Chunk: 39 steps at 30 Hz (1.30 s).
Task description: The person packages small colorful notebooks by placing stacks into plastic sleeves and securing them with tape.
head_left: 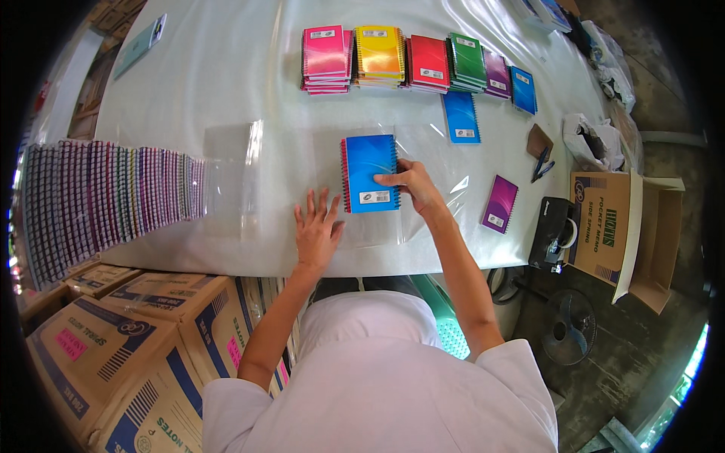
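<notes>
Blue spiral notebook (368,160) was pinched in the right hand (415,183), fingers closed. The left hand (318,235), fingers spread, held nothing.

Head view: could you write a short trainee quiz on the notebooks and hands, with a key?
1. Which hand grips the central blue notebook?
2. True or false: the left hand is open, its fingers spread.
3. Which colour is at the left end of the row of notebook stacks: (a) yellow, (b) pink, (c) green?

Key: 1. The right hand. 2. True. 3. b.
</notes>
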Each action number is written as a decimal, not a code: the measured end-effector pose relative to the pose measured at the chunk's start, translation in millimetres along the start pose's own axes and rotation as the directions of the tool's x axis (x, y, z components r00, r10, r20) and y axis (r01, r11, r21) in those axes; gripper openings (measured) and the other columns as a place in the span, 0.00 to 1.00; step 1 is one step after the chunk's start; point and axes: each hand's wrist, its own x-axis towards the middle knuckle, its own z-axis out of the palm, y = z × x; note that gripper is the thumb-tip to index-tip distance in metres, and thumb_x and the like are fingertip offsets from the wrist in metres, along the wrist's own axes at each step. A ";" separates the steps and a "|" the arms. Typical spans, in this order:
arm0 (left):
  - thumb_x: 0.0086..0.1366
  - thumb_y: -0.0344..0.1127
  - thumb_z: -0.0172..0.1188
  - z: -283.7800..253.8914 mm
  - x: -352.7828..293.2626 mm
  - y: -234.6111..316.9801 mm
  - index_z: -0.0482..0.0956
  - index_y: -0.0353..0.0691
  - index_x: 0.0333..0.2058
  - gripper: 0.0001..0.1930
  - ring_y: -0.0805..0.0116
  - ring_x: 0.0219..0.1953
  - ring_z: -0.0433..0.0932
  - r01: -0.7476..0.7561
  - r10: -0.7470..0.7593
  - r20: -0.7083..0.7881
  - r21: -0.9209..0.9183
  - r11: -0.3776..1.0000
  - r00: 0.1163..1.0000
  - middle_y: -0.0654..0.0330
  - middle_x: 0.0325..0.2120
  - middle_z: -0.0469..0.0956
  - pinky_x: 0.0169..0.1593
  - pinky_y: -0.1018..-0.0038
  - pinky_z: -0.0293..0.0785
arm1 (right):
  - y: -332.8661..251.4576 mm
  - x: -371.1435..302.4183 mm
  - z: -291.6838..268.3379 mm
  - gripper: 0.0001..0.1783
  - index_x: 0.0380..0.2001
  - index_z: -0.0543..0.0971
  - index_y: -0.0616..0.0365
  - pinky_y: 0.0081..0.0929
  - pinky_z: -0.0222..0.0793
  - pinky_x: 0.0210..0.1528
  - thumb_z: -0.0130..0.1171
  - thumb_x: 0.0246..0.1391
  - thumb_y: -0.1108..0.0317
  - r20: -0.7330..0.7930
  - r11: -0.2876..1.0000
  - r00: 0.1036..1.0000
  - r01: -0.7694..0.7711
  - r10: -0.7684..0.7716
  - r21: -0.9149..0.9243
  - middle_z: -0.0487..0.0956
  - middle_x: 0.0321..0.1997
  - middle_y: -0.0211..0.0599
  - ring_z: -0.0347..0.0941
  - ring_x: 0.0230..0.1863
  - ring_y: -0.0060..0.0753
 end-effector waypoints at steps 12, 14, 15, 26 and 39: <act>0.59 0.33 0.61 -12.7 7.9 -1.4 0.60 0.49 0.64 0.34 0.54 0.69 0.49 0.075 -0.073 0.020 -0.116 0.990 0.997 0.56 0.65 0.56 0.65 0.44 0.45 | 26.5 -12.2 6.3 0.28 0.41 0.75 0.73 0.39 0.71 0.44 0.70 0.43 0.61 -0.142 0.693 0.913 0.183 -0.383 -0.697 0.74 0.41 0.57 0.75 0.39 0.48; 0.59 0.33 0.60 -17.4 19.7 -0.8 0.60 0.48 0.64 0.33 0.52 0.69 0.50 0.048 -0.072 -0.100 -0.221 0.974 0.992 0.54 0.65 0.57 0.65 0.44 0.45 | 36.1 -24.5 5.9 0.26 0.40 0.74 0.72 0.40 0.70 0.43 0.69 0.46 0.61 -0.228 0.624 0.802 0.217 -0.553 -0.750 0.71 0.43 0.56 0.73 0.40 0.50; 0.60 0.33 0.60 -30.4 31.8 4.4 0.59 0.49 0.64 0.34 0.50 0.69 0.49 0.020 -0.057 -0.141 -0.249 0.968 0.988 0.54 0.65 0.57 0.65 0.44 0.46 | 34.9 -32.0 4.4 0.24 0.39 0.74 0.72 0.41 0.69 0.43 0.68 0.47 0.62 -0.328 0.713 0.775 0.215 -0.541 -0.668 0.70 0.44 0.56 0.71 0.41 0.51; 0.55 0.28 0.62 -49.9 187.4 97.1 0.55 0.59 0.66 0.41 0.49 0.70 0.42 -0.637 0.628 0.111 0.065 0.768 0.770 0.64 0.68 0.52 0.66 0.43 0.48 | 68.6 -17.1 -38.7 0.20 0.38 0.74 0.62 0.47 0.59 0.49 0.69 0.42 0.68 -0.547 0.572 0.627 -0.190 -0.555 -0.798 0.68 0.50 0.44 0.63 0.53 0.48; 0.48 0.36 0.68 -47.5 234.7 153.5 0.75 0.57 0.53 0.30 0.60 0.68 0.53 -0.973 0.668 0.721 0.039 0.226 0.184 0.65 0.56 0.72 0.68 0.46 0.43 | 35.6 -64.8 -19.5 0.16 0.43 0.67 0.58 0.45 0.68 0.34 0.57 0.51 0.78 -0.347 0.738 0.756 0.257 -0.556 -0.623 0.75 0.29 0.49 0.74 0.34 0.55</act>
